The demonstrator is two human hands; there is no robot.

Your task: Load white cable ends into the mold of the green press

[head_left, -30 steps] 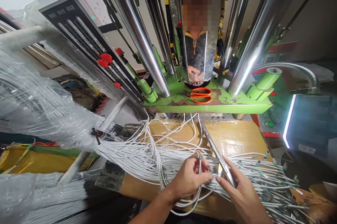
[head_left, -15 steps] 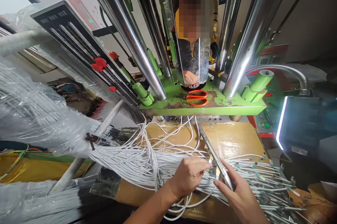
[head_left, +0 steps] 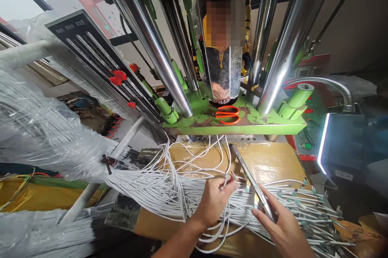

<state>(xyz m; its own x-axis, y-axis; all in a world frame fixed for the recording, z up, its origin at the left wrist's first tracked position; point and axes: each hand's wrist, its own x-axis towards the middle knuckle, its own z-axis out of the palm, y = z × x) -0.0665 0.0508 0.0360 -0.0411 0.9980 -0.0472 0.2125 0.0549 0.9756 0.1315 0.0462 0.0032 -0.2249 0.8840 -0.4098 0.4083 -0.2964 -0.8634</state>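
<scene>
My right hand [head_left: 281,219] grips the near end of a long, narrow metal mould bar [head_left: 253,183], which is tilted with its far end toward the press. Small brass-coloured and pale green pieces show along the bar's left side. My left hand [head_left: 215,199], a little to the left of the bar, has its fingers pinched on the end of a white cable [head_left: 226,181]. The exact tip is partly hidden by the fingers. Beneath both hands spreads a thick bundle of white cables [head_left: 151,187], many ending in small connectors [head_left: 300,201] on the right.
Orange-handled scissors [head_left: 228,114] lie on the green press plate [head_left: 194,122], between shiny steel columns [head_left: 145,39]. Brown cardboard [head_left: 273,157] covers the bench. A lit lamp [head_left: 339,140] stands at right; plastic-wrapped cables [head_left: 54,128] hang at left. A reflective panel [head_left: 220,74] shows a person.
My left hand has drawn back from the metal mould bar, slightly left, with a cable end now showing in its fingers. The right hand still holds the bar; the view has shifted slightly.
</scene>
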